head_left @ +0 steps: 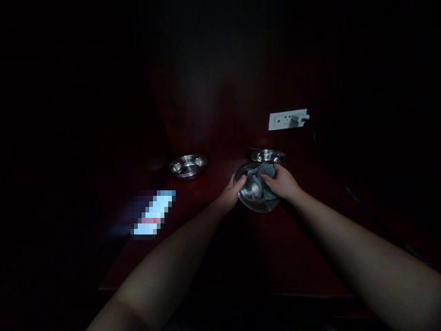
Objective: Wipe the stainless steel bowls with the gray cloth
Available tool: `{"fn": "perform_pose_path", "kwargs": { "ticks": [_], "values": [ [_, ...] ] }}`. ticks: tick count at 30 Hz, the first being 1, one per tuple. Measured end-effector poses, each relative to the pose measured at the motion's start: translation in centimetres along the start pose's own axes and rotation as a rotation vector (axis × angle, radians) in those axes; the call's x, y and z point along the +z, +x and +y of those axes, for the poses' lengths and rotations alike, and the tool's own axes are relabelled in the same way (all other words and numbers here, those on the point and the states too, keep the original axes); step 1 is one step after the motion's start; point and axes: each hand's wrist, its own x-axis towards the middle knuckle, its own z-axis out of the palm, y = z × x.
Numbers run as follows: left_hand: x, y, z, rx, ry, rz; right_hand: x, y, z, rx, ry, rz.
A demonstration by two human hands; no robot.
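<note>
A shiny metal bowl (252,192) is held over the dark red table, its inside turned towards me. My left hand (231,192) grips its left rim, the thumb lying over the edge. In my right hand (283,181) is a grey-green cloth (266,177), pressed against the right side of the bowl's inside. The fingers of both hands are partly hidden by the bowl and the cloth. Just behind the held bowl stands another metal bowl (268,156). Further left on the table sits a metal bowl or small stack of bowls (188,166).
The scene is very dark. A pixelated bright screen (154,215) lies at the table's left. On the back wall is a white socket plate (283,120) with a plug (301,118) in it. A dark cable (358,197) runs down the right side. The table's (223,280) front edge shows below.
</note>
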Motion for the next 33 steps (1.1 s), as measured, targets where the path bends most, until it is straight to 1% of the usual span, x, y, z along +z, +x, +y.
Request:
{"fn": "perform_pose_path", "kwargs": {
  "ticks": [4, 7, 9, 13, 17, 26, 29, 33],
  "values": [
    [-0.33, -0.05, -0.1, 0.027, 0.013, -0.064, 0.13, 0.11, 0.16, 0.109, 0.116, 0.041],
    [-0.3, -0.13, -0.25, 0.096, 0.018, -0.089, 0.23, -0.16, -0.2, 0.108, 0.145, 0.064],
    [-0.3, -0.09, -0.34, 0.102, 0.0, -0.079, 0.31, -0.34, -0.44, 0.085, 0.168, 0.061],
    [-0.36, 0.08, -0.33, 0.06, -0.048, -0.018, 0.44, -0.44, -0.57, 0.048, 0.228, 0.027],
    [-0.31, 0.13, -0.14, -0.012, -0.08, -0.01, 0.5, -0.35, -0.39, 0.042, 0.238, 0.021],
    [-0.65, -0.13, -0.03, -0.098, -0.033, -0.039, 0.32, -0.48, -0.54, 0.027, 0.231, -0.005],
    [-0.75, -0.27, 0.06, -0.106, -0.013, -0.061, 0.3, -0.49, -0.5, 0.026, 0.223, 0.0],
    [-0.77, -0.44, 0.24, -0.103, -0.016, -0.111, 0.33, -0.39, -0.26, -0.01, 0.204, -0.008]
  ]
}}
